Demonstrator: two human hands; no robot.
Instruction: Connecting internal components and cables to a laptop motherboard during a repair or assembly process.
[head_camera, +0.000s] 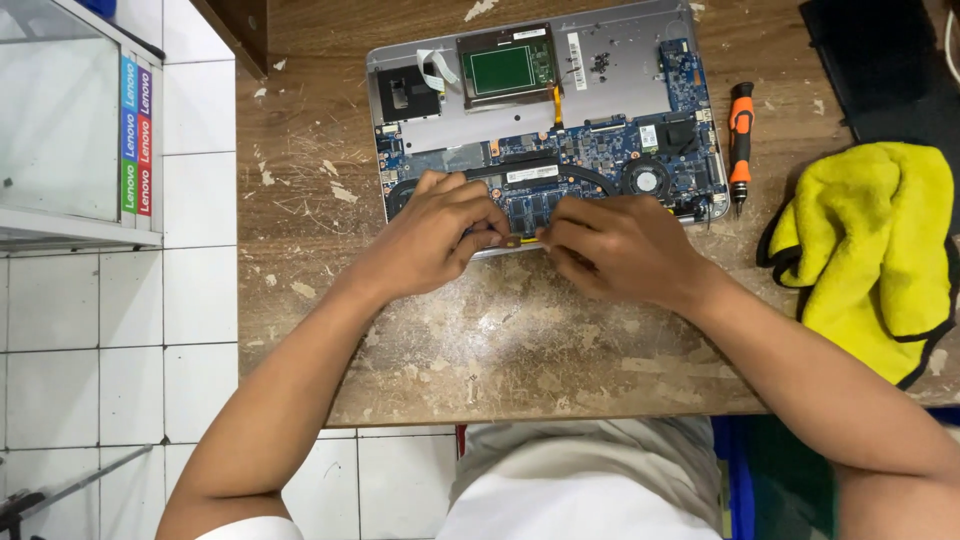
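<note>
left hand (435, 240) | right hand (615, 245) | pinching near edge | opened laptop (600, 90), blue board exposed

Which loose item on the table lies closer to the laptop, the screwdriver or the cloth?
The screwdriver: it lies just beside the laptop edge, while the yellow cloth lies farther out.

Striped coloured label strip (137, 135) on cabinet edge; white stickers (577, 47), perhaps, inside laptop.

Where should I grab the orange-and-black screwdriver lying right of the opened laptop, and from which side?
Take the orange-and-black screwdriver by its thick orange handle, coming from above or the right: it lies flat on the wooden table, tip toward you, beside the opened laptop, with bare table on its right.
</note>
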